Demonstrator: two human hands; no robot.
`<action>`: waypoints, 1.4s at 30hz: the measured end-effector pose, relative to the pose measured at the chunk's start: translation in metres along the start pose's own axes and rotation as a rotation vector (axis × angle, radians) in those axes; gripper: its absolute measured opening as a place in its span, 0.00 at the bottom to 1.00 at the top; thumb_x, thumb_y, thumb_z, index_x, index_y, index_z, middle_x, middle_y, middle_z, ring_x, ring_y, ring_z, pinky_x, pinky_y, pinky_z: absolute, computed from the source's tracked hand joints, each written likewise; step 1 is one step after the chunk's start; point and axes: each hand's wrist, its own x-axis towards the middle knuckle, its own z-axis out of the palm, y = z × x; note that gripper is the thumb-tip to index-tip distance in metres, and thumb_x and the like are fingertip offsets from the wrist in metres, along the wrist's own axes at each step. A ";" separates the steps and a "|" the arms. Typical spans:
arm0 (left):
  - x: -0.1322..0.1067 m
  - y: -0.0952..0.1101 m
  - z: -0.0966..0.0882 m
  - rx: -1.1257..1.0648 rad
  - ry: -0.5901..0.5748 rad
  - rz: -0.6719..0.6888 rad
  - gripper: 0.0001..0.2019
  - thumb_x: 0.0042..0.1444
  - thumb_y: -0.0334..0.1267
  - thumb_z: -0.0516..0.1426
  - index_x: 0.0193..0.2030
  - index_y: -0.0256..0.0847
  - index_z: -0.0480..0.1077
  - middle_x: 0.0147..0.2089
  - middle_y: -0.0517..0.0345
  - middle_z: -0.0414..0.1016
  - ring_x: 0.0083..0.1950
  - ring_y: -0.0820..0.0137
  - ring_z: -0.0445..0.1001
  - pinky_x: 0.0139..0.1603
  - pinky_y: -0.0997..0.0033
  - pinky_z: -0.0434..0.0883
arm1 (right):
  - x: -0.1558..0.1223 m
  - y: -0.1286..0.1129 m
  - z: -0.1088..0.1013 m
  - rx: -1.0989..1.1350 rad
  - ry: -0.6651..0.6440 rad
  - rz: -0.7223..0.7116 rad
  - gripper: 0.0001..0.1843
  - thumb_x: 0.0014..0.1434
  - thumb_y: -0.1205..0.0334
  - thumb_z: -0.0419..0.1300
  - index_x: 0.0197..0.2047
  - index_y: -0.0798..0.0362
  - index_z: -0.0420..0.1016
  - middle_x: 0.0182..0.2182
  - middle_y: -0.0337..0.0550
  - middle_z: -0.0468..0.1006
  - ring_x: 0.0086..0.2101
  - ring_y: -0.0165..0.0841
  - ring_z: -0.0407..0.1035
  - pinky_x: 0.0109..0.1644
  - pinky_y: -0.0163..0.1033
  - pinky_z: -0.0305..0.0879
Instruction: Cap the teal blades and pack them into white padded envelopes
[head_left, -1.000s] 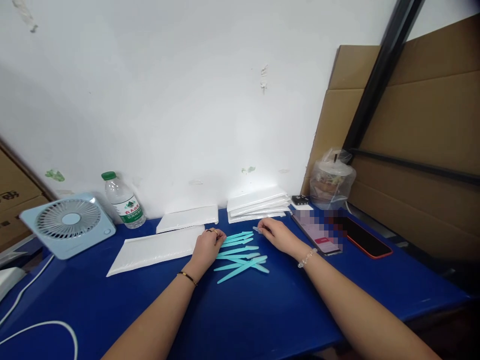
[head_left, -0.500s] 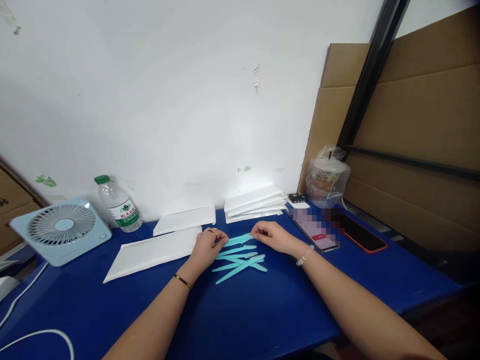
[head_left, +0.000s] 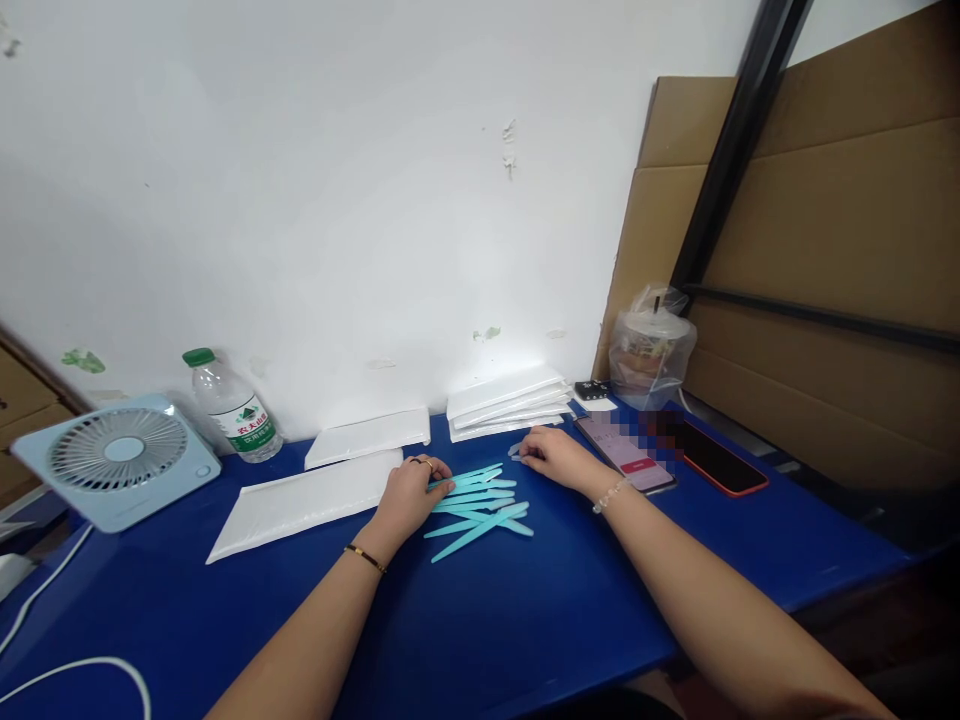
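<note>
Several turquoise eyebrow razors [head_left: 480, 527] lie crossed and fanned over one another on the blue table. At the left end of the upper ones, my left hand [head_left: 409, 495] is closed, thumb and fingers pinching a razor [head_left: 469, 478] by its handle. My right hand [head_left: 555, 458] is apart from the pile, to its upper right. Its fingertips pinch a small translucent piece, which looks like a razor blade cap [head_left: 514, 452]. Part of that piece is hidden by the fingers.
White padded packets [head_left: 307, 505] lie left, with a stack of similar packets [head_left: 510, 400] against the wall. A fan [head_left: 116, 455] and water bottle [head_left: 238, 415] stand left. Two phones [head_left: 637, 460] [head_left: 724, 458] and a bagged cup [head_left: 651, 350] are right.
My right hand has moved up and away from the razor it was touching, with the small translucent piece now in its fingertips. My left hand has stayed nearly still at the handles.
</note>
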 end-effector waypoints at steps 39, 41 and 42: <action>0.005 -0.012 0.008 -0.250 0.053 -0.024 0.14 0.59 0.47 0.47 0.33 0.42 0.68 0.32 0.60 0.72 0.34 0.69 0.68 0.35 0.71 0.63 | 0.006 -0.014 0.012 0.597 0.170 0.117 0.15 0.54 0.53 0.62 0.41 0.53 0.78 0.35 0.45 0.80 0.35 0.35 0.73 0.40 0.40 0.68; 0.005 -0.010 0.008 -0.260 0.051 -0.012 0.14 0.59 0.47 0.47 0.33 0.42 0.68 0.32 0.60 0.72 0.34 0.69 0.68 0.36 0.71 0.63 | 0.005 -0.018 0.013 0.607 0.149 0.111 0.15 0.54 0.53 0.62 0.41 0.53 0.78 0.35 0.45 0.81 0.35 0.35 0.74 0.40 0.40 0.68; 0.005 -0.009 0.008 -0.268 0.052 -0.001 0.14 0.59 0.47 0.47 0.33 0.42 0.68 0.33 0.60 0.72 0.34 0.69 0.68 0.36 0.71 0.63 | 0.005 -0.021 0.014 0.619 0.132 0.106 0.15 0.54 0.53 0.62 0.41 0.54 0.78 0.35 0.45 0.81 0.35 0.35 0.74 0.40 0.40 0.69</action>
